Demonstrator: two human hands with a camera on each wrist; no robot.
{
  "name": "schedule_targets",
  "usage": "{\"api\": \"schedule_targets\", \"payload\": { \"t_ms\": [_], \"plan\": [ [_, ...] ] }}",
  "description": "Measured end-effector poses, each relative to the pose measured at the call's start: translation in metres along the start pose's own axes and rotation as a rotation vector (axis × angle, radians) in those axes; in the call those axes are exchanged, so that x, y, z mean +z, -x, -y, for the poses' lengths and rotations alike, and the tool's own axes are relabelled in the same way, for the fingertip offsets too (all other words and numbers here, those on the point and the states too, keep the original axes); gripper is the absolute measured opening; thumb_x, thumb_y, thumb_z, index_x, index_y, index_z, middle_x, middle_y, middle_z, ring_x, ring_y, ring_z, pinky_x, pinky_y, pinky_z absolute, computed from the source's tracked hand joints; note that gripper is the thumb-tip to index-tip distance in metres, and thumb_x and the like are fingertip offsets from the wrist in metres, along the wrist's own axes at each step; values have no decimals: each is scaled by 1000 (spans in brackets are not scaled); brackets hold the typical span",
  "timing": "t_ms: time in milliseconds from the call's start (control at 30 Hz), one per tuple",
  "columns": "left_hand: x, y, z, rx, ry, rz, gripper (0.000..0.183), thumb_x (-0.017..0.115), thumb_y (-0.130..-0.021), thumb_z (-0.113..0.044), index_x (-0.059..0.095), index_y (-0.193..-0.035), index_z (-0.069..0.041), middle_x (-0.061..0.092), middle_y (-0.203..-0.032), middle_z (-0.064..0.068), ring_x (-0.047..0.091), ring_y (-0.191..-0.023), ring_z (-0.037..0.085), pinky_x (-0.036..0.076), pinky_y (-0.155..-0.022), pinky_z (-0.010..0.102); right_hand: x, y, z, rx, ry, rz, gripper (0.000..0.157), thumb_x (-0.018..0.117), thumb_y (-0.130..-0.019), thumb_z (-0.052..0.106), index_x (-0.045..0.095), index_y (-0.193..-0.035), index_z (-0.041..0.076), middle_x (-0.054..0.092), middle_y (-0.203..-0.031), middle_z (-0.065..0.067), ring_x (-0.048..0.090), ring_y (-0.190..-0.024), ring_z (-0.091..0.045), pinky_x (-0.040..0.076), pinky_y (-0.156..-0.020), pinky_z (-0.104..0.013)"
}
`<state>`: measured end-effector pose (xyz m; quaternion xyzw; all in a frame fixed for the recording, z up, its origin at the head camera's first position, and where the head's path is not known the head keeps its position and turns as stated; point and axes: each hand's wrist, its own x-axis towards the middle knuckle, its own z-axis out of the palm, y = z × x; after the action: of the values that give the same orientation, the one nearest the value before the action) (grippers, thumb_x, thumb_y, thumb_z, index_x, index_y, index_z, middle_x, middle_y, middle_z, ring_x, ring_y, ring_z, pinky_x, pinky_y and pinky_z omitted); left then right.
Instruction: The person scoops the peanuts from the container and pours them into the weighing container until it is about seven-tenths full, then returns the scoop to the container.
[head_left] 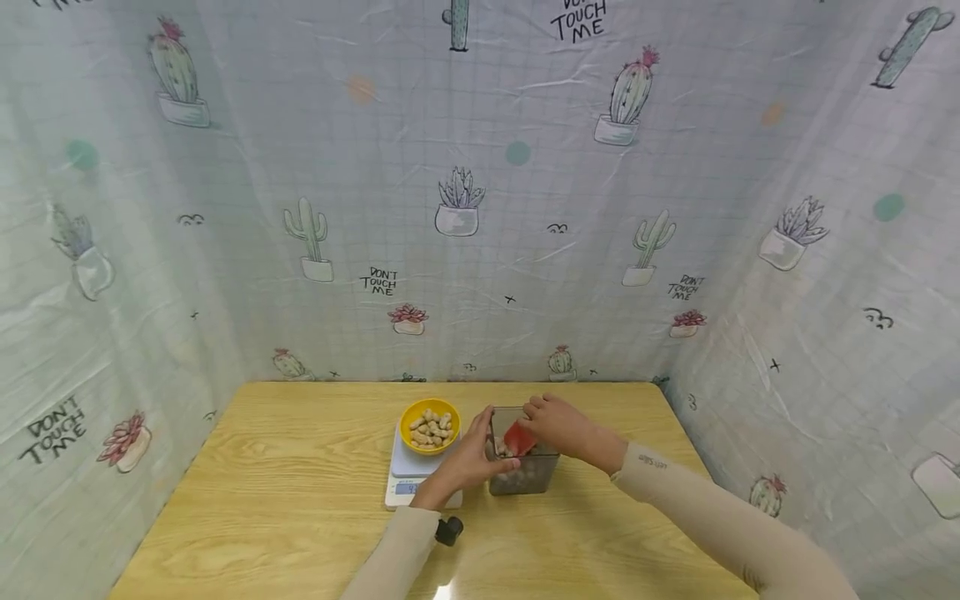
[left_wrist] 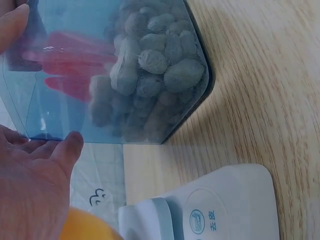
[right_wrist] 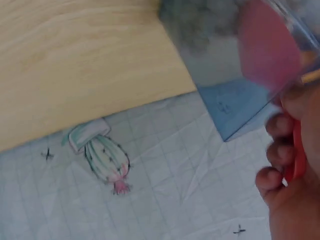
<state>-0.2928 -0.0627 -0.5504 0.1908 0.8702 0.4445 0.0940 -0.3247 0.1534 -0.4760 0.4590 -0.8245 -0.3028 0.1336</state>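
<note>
Head view: a red scoop (head_left: 519, 439) stood inside a clear, grey-tinted bin (head_left: 525, 478), its long axis slanting down and leftward from the right hand (head_left: 558, 427), the nearer of the two, which gripped it at the rim. The left hand (head_left: 468, 458) clasped the bin's left side, its thumb across the near wall. The bin rested on a wood-grain table (head_left: 300, 508), right of the middle and toward the far edge; just to its left, a white kitchen scale (head_left: 408, 467) bore a yellow bowl (head_left: 404, 430) of unshelled peanuts (head_left: 431, 427). Left wrist view: through the bin's wall, more peanuts were seen heaped at the base, the scoop's translucent-looking red blade meeting the heap; whether it carried any could not be told. Right wrist view, blurred: the right hand's fingers were curled round the scoop's slim red handle, and the blade, broad and rounded, showed pinkish through the wall.
</note>
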Motion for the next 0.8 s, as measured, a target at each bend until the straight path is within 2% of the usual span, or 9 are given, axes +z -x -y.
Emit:
{"api": "schedule_targets", "payload": {
  "t_ms": [133,300,400,500,667,800],
  "plan": [
    [1,2,1,-2,-9,9,109,68,-83,-61,3,-160,-20,11,-166,12,49,-133,32,49,-100,49,5,1,4,-15,-81,-4,29,73,-86,30,68,-115,25,69,-103,6,62,-94,-13,51,-81,-32],
    [-1,3,0,3,-3,7,108,68,-84,-60,3,-160,-20,11,-166,12,50,-132,32,49,-99,48,5,-1,7,25,-148,-33,23,74,-86,31,68,-107,24,68,-94,7,61,-87,-13,48,-76,-32],
    [-1,3,1,9,3,3,108,67,-84,-61,2,-160,-20,10,-166,12,49,-133,32,50,-99,47,7,1,6,36,-213,-65,18,72,-87,30,66,-102,22,66,-88,6,59,-81,-13,37,-66,-27],
    [-2,4,0,11,12,0,108,68,-84,-60,2,-160,-19,10,-166,12,48,-134,32,49,-100,48,9,6,4,54,-281,-106,16,72,-88,28,65,-101,21,65,-85,6,57,-76,-13,23,-63,-26],
    [-1,1,-1,17,-2,-10,110,70,-83,-59,3,-160,-18,11,-166,11,49,-133,33,49,-100,49,8,4,5,122,-249,-133,18,72,-89,21,66,-106,22,65,-87,5,55,-73,-13,18,-66,-28],
    [1,-1,0,15,-27,-19,111,70,-83,-59,3,-160,-17,13,-165,13,51,-132,33,49,-100,49,12,2,5,112,-278,-126,18,71,-89,23,66,-106,21,66,-89,4,58,-76,-15,18,-66,-27]
  ]
}}
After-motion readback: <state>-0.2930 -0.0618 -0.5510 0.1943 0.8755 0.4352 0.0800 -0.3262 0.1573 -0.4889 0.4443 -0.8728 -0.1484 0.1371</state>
